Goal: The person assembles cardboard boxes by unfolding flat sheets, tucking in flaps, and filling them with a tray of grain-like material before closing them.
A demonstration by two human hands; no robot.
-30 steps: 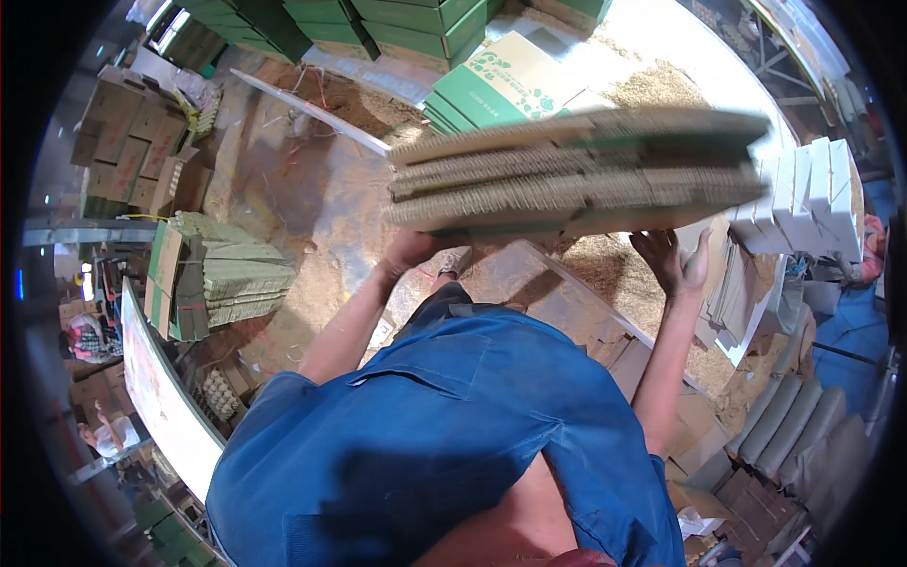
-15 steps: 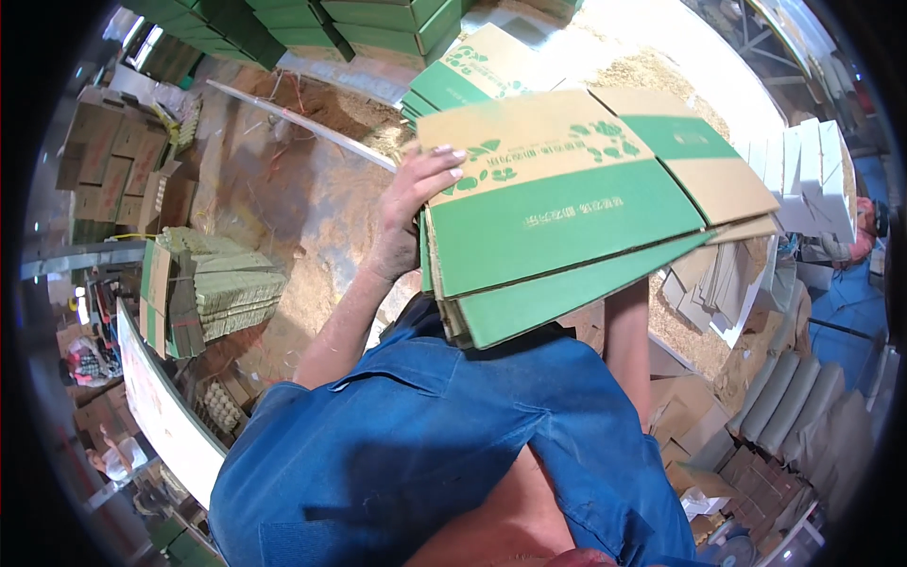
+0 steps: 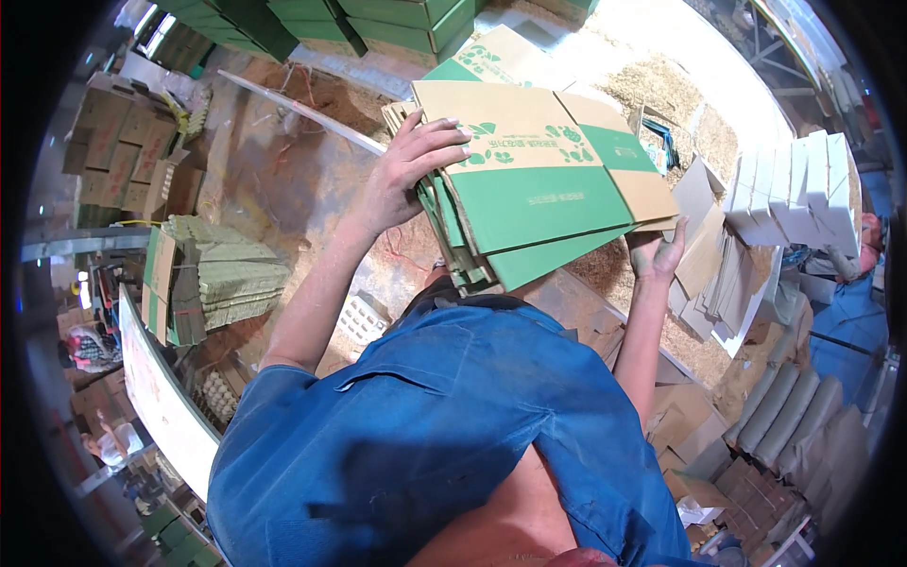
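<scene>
Flattened cartons (image 3: 529, 194), held tilted
Left hand (image 3: 402, 175), arm outstretched, clamps their left edge; right hand (image 3: 657, 251), palm up, meets the right corner, grip unclear.

Stacked green cartons (image 3: 402, 36) suggest a workshop or warehouse.

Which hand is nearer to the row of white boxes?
Right. The right hand, at the right end of the cardboard stack, is left of the white boxes; the left hand is farther left, at the stack's left edge.
</scene>
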